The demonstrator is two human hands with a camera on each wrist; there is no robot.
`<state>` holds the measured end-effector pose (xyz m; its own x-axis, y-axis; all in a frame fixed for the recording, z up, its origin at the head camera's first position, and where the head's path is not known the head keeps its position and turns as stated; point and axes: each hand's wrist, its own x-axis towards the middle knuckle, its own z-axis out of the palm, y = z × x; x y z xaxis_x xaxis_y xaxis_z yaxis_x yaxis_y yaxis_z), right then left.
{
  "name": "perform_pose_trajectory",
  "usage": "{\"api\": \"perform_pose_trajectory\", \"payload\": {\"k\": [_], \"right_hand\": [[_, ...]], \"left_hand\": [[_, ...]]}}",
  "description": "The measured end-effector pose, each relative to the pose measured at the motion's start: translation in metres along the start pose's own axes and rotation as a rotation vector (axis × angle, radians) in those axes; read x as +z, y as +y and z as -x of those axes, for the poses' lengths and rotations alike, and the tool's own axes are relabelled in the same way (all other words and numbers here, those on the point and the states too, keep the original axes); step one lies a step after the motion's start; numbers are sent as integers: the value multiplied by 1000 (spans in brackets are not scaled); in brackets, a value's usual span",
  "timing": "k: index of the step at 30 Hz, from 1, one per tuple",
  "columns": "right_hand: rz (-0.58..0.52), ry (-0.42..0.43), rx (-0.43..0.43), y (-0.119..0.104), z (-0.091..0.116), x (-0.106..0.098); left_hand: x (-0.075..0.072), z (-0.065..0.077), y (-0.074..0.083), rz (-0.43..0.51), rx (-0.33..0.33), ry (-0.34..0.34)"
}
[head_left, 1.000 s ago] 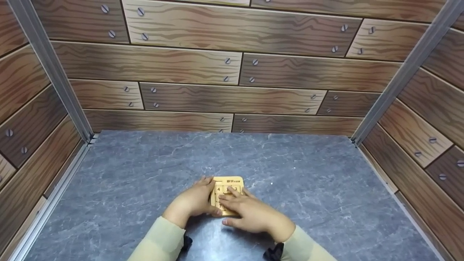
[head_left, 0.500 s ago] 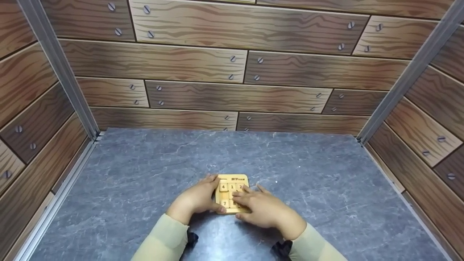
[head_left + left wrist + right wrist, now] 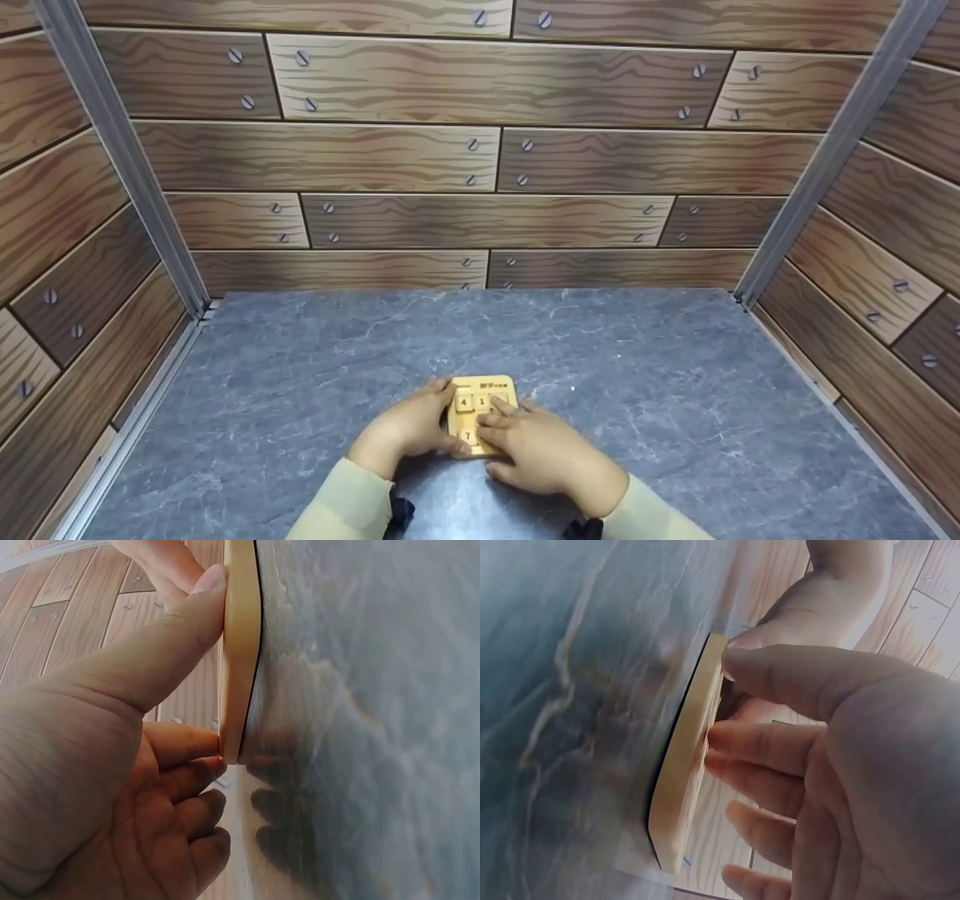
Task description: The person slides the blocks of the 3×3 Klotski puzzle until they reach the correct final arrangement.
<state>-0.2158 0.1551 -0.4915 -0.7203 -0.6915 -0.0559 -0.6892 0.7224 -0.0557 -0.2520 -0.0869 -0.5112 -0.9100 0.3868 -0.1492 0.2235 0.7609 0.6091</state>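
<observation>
A yellow sliding number puzzle lies on the grey marbled table in front of the person. Tiles 4, 1 and 7 show, with a bare slot between the 4 and the 7. The left hand grips the puzzle's left side, thumb at the near corner, fingers at the far one. Fairly straight fingers of the right hand touch the tiles on the right, hiding several. In the right wrist view, fingertips meet the puzzle's top face, and the thumb is near its front edge.
Wood-patterned panels wall the back and both sides. Metal posts stand in the corners, and a metal rail runs along the table's left edge. Dark bands show at both sleeve cuffs.
The right hand has shifted right across the puzzle, baring the slot at middle left; its fingers then came over the top-right tile. The left hand kept its grip. The head view tilted slightly up.
</observation>
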Motion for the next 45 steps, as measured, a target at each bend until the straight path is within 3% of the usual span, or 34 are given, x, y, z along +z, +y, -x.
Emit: {"api": "perform_pose_trajectory", "payload": {"k": [14, 25, 34, 45], "right_hand": [[5, 20, -156, 8, -1, 2], [-75, -25, -80, 11, 1, 3], [-201, -149, -5, 15, -4, 6], [-164, -160, -18, 18, -8, 9]], "left_hand": [[-1, -2, 6, -8, 21, -6], [-2, -5, 8, -21, 10, -24], [1, 0, 5, -60, 31, 7], [2, -1, 3, -69, 60, 39]]}}
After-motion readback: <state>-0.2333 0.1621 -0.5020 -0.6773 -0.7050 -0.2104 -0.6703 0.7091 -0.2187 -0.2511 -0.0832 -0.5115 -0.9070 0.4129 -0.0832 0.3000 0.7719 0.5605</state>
